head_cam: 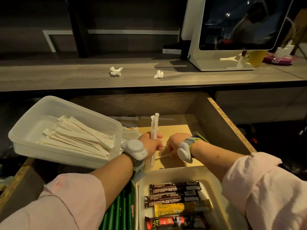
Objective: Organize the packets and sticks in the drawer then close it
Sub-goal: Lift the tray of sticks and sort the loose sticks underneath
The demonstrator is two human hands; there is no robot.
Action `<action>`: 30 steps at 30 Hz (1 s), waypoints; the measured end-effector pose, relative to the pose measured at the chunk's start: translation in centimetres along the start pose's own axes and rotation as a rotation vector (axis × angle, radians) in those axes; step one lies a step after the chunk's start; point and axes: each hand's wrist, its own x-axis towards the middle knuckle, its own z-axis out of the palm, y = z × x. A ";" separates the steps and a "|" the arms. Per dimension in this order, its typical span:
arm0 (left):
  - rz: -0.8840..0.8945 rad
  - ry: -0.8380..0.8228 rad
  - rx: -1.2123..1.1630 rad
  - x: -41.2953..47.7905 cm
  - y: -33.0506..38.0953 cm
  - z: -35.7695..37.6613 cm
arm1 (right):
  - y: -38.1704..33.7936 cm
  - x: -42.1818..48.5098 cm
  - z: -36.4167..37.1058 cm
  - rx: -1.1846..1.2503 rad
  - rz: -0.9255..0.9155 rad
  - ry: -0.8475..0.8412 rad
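Observation:
The wooden drawer (pixel 221 120) stands pulled open below the counter. My left hand (pixel 152 142) grips a bundle of white paper-wrapped sticks (pixel 154 123), held upright over the drawer floor. Beside it my right hand (pixel 176 143) is curled down at the drawer bottom, pinching a thin white stick (pixel 162 156) that lies there. A clear plastic tray (pixel 33 125) full of wrapped sticks (pixel 78 138) sits tilted at the drawer's left. A white tray (pixel 214 185) nearest me holds brown, yellow and red-black drink packets (pixel 174 196). Green packets (pixel 119 211) lie left of it.
Two crumpled tissues (pixel 116 70) (pixel 159 74) lie on the wooden counter above the drawer. A white screen terminal (pixel 232 34) stands at the counter's right, with a yellow cup (pixel 256 58) and a pink item (pixel 279 59) beside it.

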 end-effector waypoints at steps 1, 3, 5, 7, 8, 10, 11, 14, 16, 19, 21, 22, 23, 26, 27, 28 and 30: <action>-0.007 0.000 0.029 -0.1 -0.2 0.1 | 0.1 0.1 0.2 0.022 0.003 -0.010; -0.014 0.018 0.037 0.3 -0.3 0.1 | 0.5 0.2 0.0 0.055 0.007 0.002; -0.061 0.049 -0.025 0.4 -0.4 0.0 | 0.8 0.2 -0.6 0.218 0.013 0.120; -0.100 0.101 -0.125 0.7 -0.4 -0.3 | 0.7 -0.2 -1.7 0.615 0.001 0.251; -0.099 0.132 -0.157 0.9 -0.5 -0.5 | 0.4 -0.6 -2.2 0.802 -0.021 0.265; -0.077 0.145 -0.156 1.4 -0.7 -1.1 | -0.7 -1.3 -3.1 0.987 -0.100 0.186; -0.072 0.142 -0.138 1.4 -0.4 -1.4 | -1.5 -1.6 -3.2 1.009 -0.147 0.129; -0.034 0.199 -0.031 1.7 0.1 -2.7 | -3.2 -1.3 -3.5 1.105 -0.269 0.007; -0.003 0.284 -0.064 2.2 0.6 -3.6 | -3.2 -0.1 -3.8 1.167 -0.249 0.036; 0.018 0.388 -0.300 2.6 1.8 -4.7 | -1.7 3.9 -3.8 0.662 -0.056 0.224; 0.050 0.423 -0.360 2.4 2.2 -4.9 | -1.5 6.3 -3.2 0.306 -0.001 0.227; 0.067 0.422 -0.405 2.3 2.3 -4.8 | -1.9 7.2 -3.0 0.223 -0.029 0.216; 0.070 0.422 -0.437 2.3 2.3 -4.8 | -2.5 8.1 -3.0 0.179 -0.090 0.199; 0.041 0.424 -0.460 2.3 2.0 -5.0 | -4.9 10.0 -3.4 0.132 -0.246 0.165; 0.037 0.430 -0.459 2.4 1.9 -5.1 | -5.5 10.4 -3.8 0.125 -0.274 0.162; 0.036 0.446 -0.451 2.5 1.6 -5.2 | -6.0 10.8 -4.1 0.117 -0.296 0.165; 0.028 0.477 -0.440 2.7 1.3 -5.5 | -6.7 11.3 -4.6 0.116 -0.331 0.153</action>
